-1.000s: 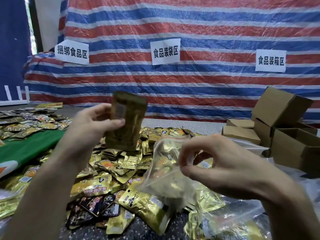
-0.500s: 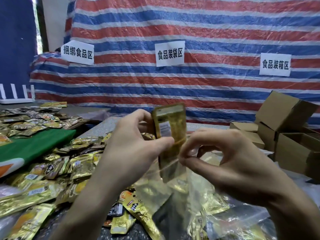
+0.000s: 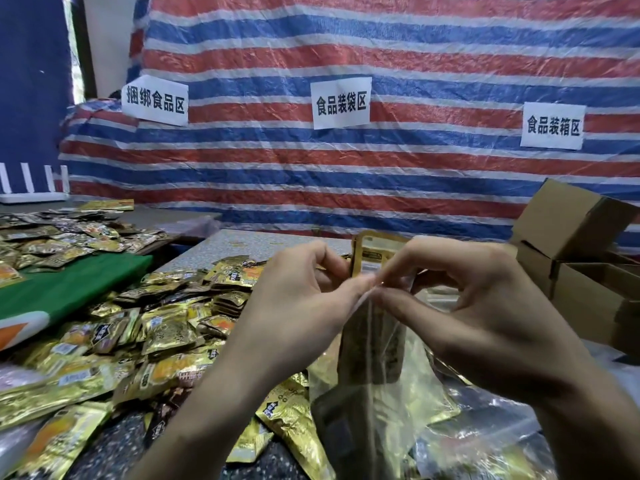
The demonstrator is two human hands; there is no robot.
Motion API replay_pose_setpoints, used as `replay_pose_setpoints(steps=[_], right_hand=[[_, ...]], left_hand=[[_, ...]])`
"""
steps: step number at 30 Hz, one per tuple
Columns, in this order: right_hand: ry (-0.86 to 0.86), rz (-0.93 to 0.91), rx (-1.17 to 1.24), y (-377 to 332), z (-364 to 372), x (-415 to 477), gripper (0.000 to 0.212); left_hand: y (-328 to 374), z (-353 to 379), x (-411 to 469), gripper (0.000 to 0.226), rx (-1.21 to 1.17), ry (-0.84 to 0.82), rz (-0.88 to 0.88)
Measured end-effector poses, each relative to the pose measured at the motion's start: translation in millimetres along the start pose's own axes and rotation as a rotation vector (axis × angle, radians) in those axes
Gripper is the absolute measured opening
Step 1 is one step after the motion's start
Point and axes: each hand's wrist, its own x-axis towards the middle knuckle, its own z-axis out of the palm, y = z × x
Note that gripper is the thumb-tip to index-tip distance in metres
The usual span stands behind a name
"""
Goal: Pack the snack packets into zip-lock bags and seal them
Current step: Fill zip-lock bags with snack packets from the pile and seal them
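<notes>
Three white paper signs with black Chinese characters hang on the striped tarp [image 3: 415, 46] beyond the hands. The left sign [image 3: 154, 100], up and left of the left hand [image 3: 294, 306], reads 捆绑食品区. The middle sign [image 3: 341, 102], straight above where the two hands meet, reads 食品装袋区. The right sign [image 3: 553, 125], up and right of the right hand [image 3: 485, 317], reads 食品装箱区. The gold packets [image 3: 166, 327] heaped left of the left hand bear dark logo patches and small white labels, but the print is too blurred to read. The packet [image 3: 372, 258] standing in the bag [image 3: 398, 393] that both hands pinch shows a pale label just above the fingertips; it cannot be read either.
</notes>
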Motion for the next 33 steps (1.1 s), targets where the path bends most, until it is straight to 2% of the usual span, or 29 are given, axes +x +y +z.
replay_pose_setpoints(steps=[3, 4, 7, 10, 13, 15, 18, 20, 22, 24, 29, 33], right_hand=[[0.039, 0.02, -0.007, 1, -2, -1, 0.005], [0.062, 0.032, -0.009, 2, -4, -1, 0.006], [0.09, 0.063, -0.018, 0, -5, -1, 0.006], [0.059, 0.069, -0.038, -1, -9, -2, 0.012], [-0.074, 0.109, -0.077, -1, -17, -6, 0.034], [-0.229, 0.215, -0.095, 0, -22, -8, 0.042], [-0.518, 0.372, -0.106, 3, -20, -6, 0.026], [-0.6, 0.408, -0.14, 5, -14, -3, 0.013], [-0.616, 0.425, -0.149, 7, -9, -2, 0.006], [-0.607, 0.401, -0.147, 9, -8, -2, 0.007], [-0.537, 0.3, -0.06, 10, -11, -2, 0.014], [-0.473, 0.345, 0.045, 10, -9, -1, 0.006]], left_hand=[[1, -9, 2, 0.076, 0.144, -0.244, -0.016], [0, -16, 3, 0.081, 0.176, -0.336, -0.002], [-2, -39, 3, 0.057, 0.252, -0.521, 0.109], [-7, -56, 5, 0.03, 0.267, -0.463, 0.172], [-11, -65, 8, 0.023, 0.241, -0.375, 0.218], [-13, -70, 8, 0.021, 0.254, -0.388, 0.223], [-16, -76, 6, 0.016, 0.29, -0.495, 0.169], [-17, -80, 6, 0.015, 0.32, -0.545, 0.13], [-18, -84, 5, 0.013, 0.33, -0.585, 0.102], [-17, -89, 4, 0.013, 0.29, -0.593, 0.067], [-20, -101, 4, 0.021, 0.219, -0.505, 0.033], [-27, -104, 8, 0.021, 0.213, -0.38, -0.011]])
